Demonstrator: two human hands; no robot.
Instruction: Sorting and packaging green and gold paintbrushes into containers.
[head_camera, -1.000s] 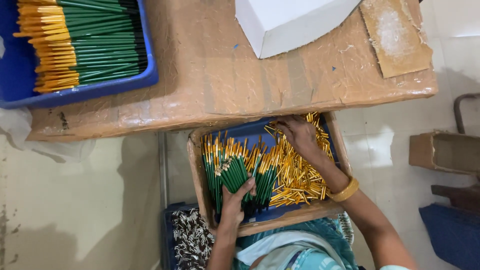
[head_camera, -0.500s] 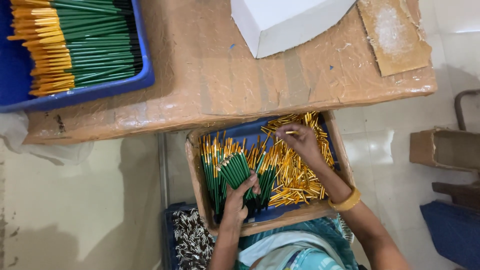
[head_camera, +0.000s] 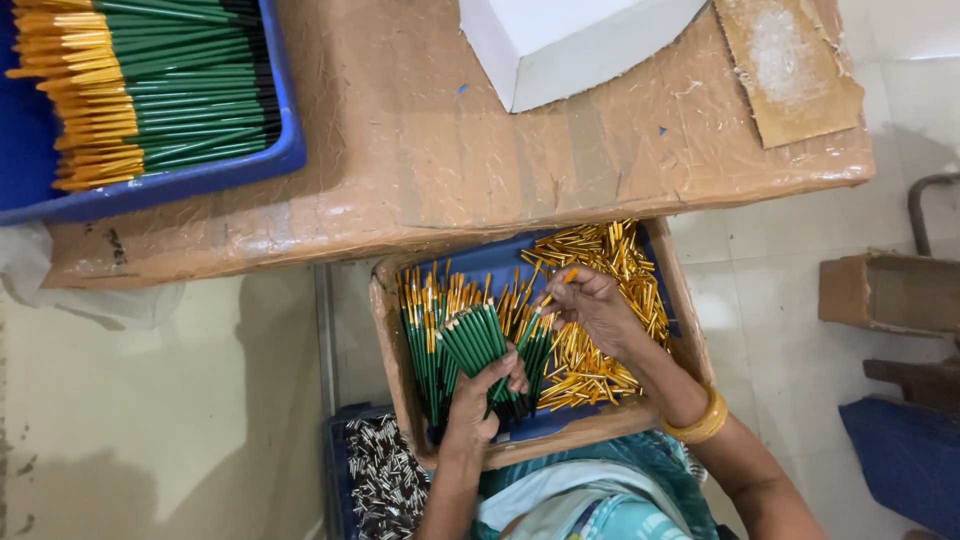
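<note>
A taped cardboard box (head_camera: 390, 330) rests on my lap, with green pens on its left side and a heap of loose gold caps (head_camera: 600, 260) on its right. My left hand (head_camera: 480, 395) grips a bundle of green pens (head_camera: 475, 335), which fans upward from my fist. My right hand (head_camera: 598, 310) hovers over the caps and pinches one gold cap (head_camera: 562, 282) between thumb and fingers, close to the tips of the bundle. A gold bangle (head_camera: 700, 420) circles my right wrist.
A brown tape-covered table (head_camera: 450, 150) stands ahead, bearing a blue tray (head_camera: 200, 175) of capped green pens at left, a white box (head_camera: 570, 40) and a cardboard sheet (head_camera: 790, 70). A bin of black-and-silver parts (head_camera: 380, 480) lies below the lap box. Cardboard box (head_camera: 885, 290) and blue bin (head_camera: 910, 460) stand right.
My right hand has drawn back from the far side of the cap heap toward the bundle, now holding a gold cap. My left hand has lifted the bundle slightly.
</note>
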